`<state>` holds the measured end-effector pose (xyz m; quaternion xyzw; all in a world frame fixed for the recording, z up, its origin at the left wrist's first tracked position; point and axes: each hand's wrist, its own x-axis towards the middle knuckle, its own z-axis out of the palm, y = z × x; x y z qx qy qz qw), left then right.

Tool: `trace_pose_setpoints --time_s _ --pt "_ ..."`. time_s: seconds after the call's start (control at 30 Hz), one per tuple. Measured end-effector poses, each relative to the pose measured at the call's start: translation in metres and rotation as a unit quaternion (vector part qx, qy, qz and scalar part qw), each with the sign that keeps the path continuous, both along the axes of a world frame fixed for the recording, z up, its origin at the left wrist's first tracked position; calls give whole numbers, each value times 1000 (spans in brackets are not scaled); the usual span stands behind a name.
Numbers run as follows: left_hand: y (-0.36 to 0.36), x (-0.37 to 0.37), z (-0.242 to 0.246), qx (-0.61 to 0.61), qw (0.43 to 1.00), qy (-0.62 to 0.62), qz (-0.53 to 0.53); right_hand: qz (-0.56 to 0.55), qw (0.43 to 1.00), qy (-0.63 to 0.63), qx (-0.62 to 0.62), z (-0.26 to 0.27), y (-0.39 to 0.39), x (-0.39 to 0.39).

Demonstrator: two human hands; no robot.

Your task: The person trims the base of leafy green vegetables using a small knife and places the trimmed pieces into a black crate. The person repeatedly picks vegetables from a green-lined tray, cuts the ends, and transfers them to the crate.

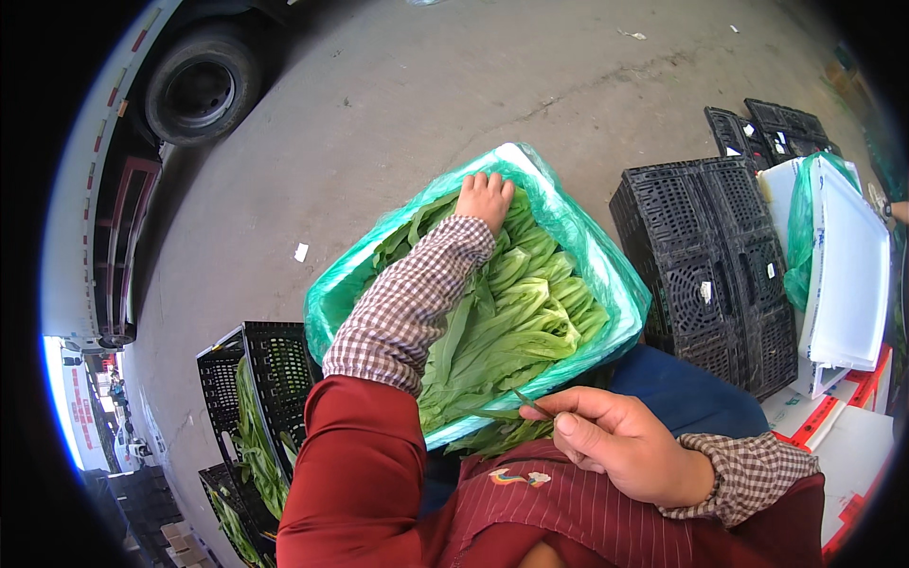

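A white foam box (312,298) lined with thin green plastic film stands before me, filled with long leafy green vegetables (497,319), their pale cut ends towards the right. My left hand (486,199) rests on the leaves at the box's far corner, fingers close together near the rim; its palm side is hidden. Over the near rim, my right hand (614,440) pinches a small, thin, dark pointed piece between thumb and forefinger; whether it is a blade or a leaf tip I cannot tell. More leaves lie just beneath that hand, against the apron.
Black plastic crates (277,348) with greens stand at lower left. Folded black crates (699,263), a white foam box (845,270) and red-and-white cartons (845,433) are at right. A truck wheel (202,92) is at upper left. A person's hand (900,211) shows at the right edge.
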<state>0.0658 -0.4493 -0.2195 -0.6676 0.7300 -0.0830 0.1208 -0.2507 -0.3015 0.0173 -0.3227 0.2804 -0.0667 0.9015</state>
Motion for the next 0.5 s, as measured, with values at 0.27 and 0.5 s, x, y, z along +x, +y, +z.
trace_pose_setpoints --time_s 0.27,0.5 --pt "199 28 138 -145 970 191 -24 35 993 -64 -92 14 26 4" --pt "398 -19 231 -377 844 358 130 118 887 -214 -391 11 78 38"
